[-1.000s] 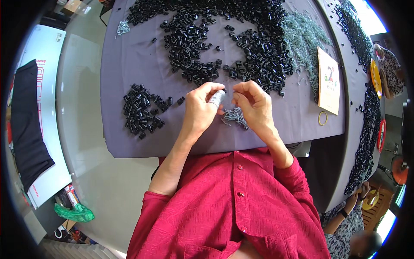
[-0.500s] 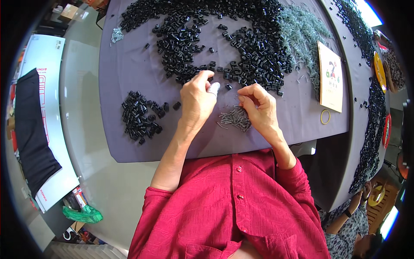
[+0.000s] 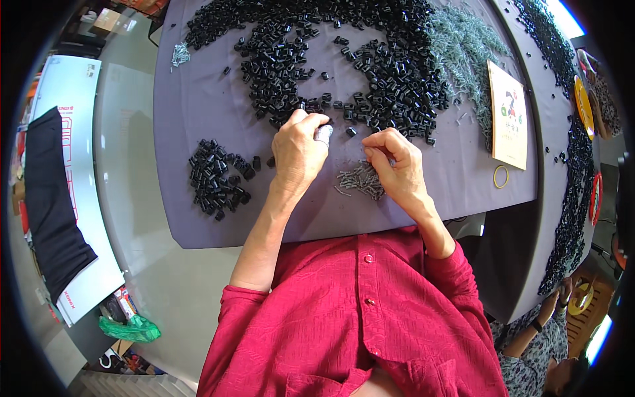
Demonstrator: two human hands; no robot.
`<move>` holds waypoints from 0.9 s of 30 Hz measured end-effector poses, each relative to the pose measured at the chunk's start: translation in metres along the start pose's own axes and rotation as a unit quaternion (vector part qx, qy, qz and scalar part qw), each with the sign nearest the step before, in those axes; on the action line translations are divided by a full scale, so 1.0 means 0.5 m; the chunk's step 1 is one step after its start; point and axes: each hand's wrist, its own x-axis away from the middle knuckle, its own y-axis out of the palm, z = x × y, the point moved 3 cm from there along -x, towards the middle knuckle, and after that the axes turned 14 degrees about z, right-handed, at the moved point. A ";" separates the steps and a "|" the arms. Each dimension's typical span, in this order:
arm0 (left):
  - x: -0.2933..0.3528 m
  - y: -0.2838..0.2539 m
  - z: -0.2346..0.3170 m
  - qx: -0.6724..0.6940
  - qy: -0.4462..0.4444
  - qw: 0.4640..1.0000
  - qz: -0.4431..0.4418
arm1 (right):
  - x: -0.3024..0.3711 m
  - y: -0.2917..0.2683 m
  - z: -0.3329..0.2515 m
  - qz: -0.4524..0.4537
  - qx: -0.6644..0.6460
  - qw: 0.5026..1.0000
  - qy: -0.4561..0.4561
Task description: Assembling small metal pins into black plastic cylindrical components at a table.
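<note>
My left hand (image 3: 297,149), with a white wrap on one finger, is closed at the near edge of a big heap of small black plastic pieces (image 3: 274,73). Its fingertips are pressed together, and what they hold is hidden. My right hand (image 3: 399,162) pinches thumb and forefinger beside a small pile of grey screws (image 3: 360,180); anything in that pinch is too small to name. Between the hands lies one loose black piece (image 3: 351,132). Left of my left forearm is a smaller pile of the black pieces (image 3: 215,178).
More silvery screws (image 3: 466,53) spread over the back right of the grey-covered table (image 3: 211,106). A booklet (image 3: 508,116) and a yellow ring (image 3: 501,176) lie on the right. Another person's arm (image 3: 529,331) shows beside a second table (image 3: 529,258).
My left hand has shifted slightly left and its fingers have curled a little more. My right hand has hardly moved and keeps its pinch.
</note>
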 end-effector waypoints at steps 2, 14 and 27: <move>0.006 -0.003 0.003 0.011 0.007 1.000 0.000 | 0.001 0.000 -0.001 0.002 -0.003 1.000 -0.001; -0.013 -0.025 -0.019 0.023 0.009 0.999 -0.037 | 0.004 -0.001 -0.002 -0.004 0.000 1.000 0.002; 0.016 -0.083 -0.079 0.083 -0.141 0.986 0.035 | 0.003 0.009 -0.013 -0.008 0.005 0.999 -0.037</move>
